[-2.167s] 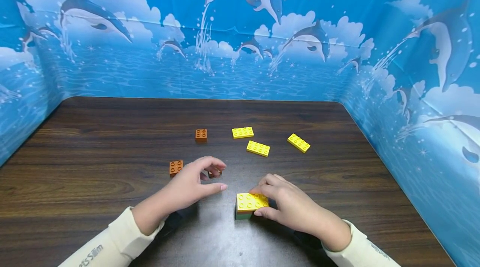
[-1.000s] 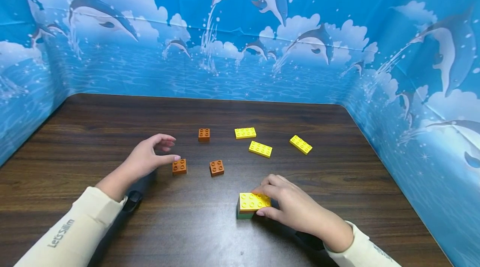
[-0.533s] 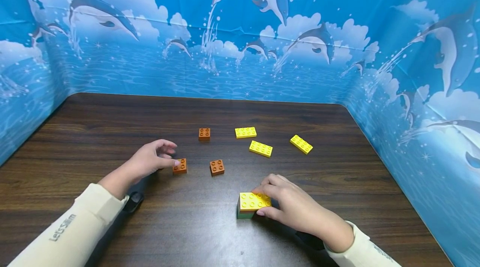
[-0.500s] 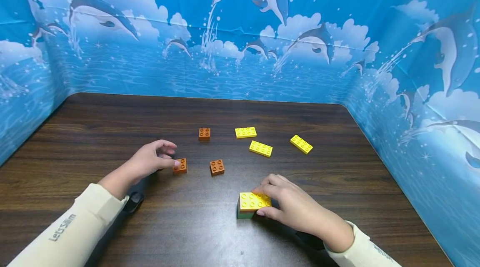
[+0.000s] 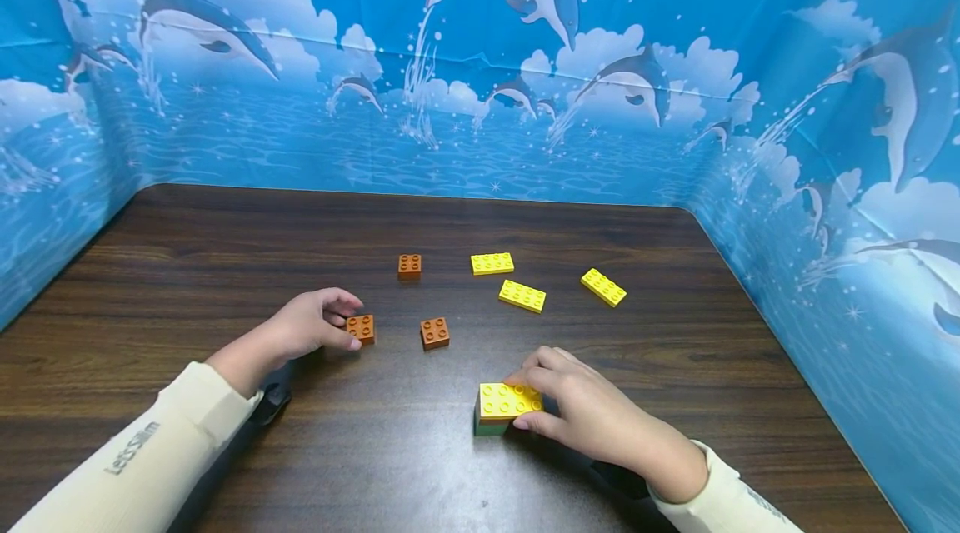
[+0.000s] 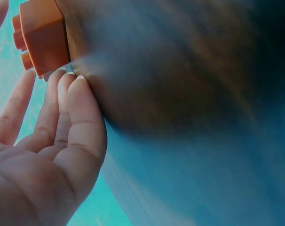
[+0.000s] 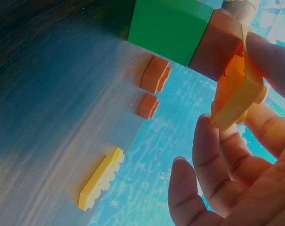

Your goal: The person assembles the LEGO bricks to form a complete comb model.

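Our loose left hand has shifted astride an orange brick, seemingly placed to pinch, while our right hand grips the yellow plate.

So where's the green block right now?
Low in the head view, just right of centre: the green block sits stacked under a brown block and a yellow plate.

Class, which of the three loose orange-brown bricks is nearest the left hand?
The leftmost brick, whose edge the left hand partly hides in the head view. The other two, the back brick and the rightmost brick, stand plainly apart from that hand.
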### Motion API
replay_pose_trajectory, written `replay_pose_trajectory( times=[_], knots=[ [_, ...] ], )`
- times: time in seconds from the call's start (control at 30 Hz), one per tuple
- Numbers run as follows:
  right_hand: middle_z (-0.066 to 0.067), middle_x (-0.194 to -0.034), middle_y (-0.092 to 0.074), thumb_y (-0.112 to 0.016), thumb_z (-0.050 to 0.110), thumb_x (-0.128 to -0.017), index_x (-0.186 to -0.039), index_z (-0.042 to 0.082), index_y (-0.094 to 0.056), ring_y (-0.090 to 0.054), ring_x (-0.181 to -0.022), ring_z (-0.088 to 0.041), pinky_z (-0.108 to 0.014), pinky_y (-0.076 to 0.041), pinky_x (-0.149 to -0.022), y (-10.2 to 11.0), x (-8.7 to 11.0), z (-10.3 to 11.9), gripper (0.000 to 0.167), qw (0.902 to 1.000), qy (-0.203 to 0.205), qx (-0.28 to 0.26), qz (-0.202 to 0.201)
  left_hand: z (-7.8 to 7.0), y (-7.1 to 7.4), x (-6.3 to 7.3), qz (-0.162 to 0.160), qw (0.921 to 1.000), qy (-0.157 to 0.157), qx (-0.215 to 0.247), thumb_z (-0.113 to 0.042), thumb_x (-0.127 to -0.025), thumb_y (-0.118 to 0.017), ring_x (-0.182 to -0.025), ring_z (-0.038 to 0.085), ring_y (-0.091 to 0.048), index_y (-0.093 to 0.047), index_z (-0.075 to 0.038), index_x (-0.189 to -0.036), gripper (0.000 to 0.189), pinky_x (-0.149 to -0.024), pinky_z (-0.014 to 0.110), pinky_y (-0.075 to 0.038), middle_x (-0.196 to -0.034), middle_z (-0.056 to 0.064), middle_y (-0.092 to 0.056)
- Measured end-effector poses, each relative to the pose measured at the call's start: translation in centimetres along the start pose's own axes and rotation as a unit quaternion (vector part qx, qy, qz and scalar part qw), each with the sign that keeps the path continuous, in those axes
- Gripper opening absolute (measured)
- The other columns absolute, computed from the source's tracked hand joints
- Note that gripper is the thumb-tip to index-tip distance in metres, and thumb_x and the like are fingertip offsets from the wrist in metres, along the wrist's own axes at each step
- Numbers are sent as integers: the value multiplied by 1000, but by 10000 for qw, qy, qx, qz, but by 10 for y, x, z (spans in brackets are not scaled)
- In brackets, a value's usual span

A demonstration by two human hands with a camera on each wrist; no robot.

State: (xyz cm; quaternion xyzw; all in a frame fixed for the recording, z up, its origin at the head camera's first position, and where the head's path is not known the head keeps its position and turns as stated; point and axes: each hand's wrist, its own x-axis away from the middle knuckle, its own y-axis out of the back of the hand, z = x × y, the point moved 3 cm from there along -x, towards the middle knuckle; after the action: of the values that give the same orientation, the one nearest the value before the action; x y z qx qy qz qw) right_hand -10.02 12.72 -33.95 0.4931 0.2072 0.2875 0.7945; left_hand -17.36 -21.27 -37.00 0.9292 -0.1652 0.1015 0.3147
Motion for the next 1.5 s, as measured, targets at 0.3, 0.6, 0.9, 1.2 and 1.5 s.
replay_pose_trajectory(
  times=[0.3,0.6,0.9,1.2,1.5],
  knots=[
    [10,-105,-55,-76,30,-83,-120,17,-67,-49,-94,-6,-29,-47,-79,0,-1,1,41,10000,-12,1,26,0,-1,-4,42,9997,148,-177,-6,-76,-80,-105,33,-50,-53,3,-127,58,-82,40,-48,-124,24,-51],
    [9,-106,-55,-77,30,-82,-120,17,-67,-50,-95,-6,-29,-47,-80,0,-2,1,41,10000,-14,54,3,0,-4,-9,60,9996,169,-226,1,-74,-79,-96,28,-50,-54,5,-123,55,-75,34,-47,-114,20,-53],
    [9,-106,-56,-77,30,-82,-120,16,-68,-50,-95,-7,-30,-48,-80,0,-2,1,41,9999,49,92,-49,-4,-5,-8,82,9996,122,-238,6,-73,-77,-90,26,-52,-56,7,-117,48,-71,34,-48,-107,19,-54],
    [9,-106,-55,-76,31,-83,-120,17,-68,-49,-94,-7,-30,-47,-80,0,-2,0,41,9999,-54,90,33,-5,-5,-7,23,9995,67,-317,4,-75,-76,-88,26,-52,-58,5,-113,42,-70,34,-47,-105,18,-54],
    [10,-106,-55,-76,31,-83,-120,17,-67,-50,-96,-6,-30,-47,-81,-1,-1,1,41,10000,10,87,-3,-13,-4,-4,-227,9989,-92,-407,-2,-79,-75,-91,27,-48,-57,3,-121,46,-70,35,-42,-104,15,-56]
  ],
)
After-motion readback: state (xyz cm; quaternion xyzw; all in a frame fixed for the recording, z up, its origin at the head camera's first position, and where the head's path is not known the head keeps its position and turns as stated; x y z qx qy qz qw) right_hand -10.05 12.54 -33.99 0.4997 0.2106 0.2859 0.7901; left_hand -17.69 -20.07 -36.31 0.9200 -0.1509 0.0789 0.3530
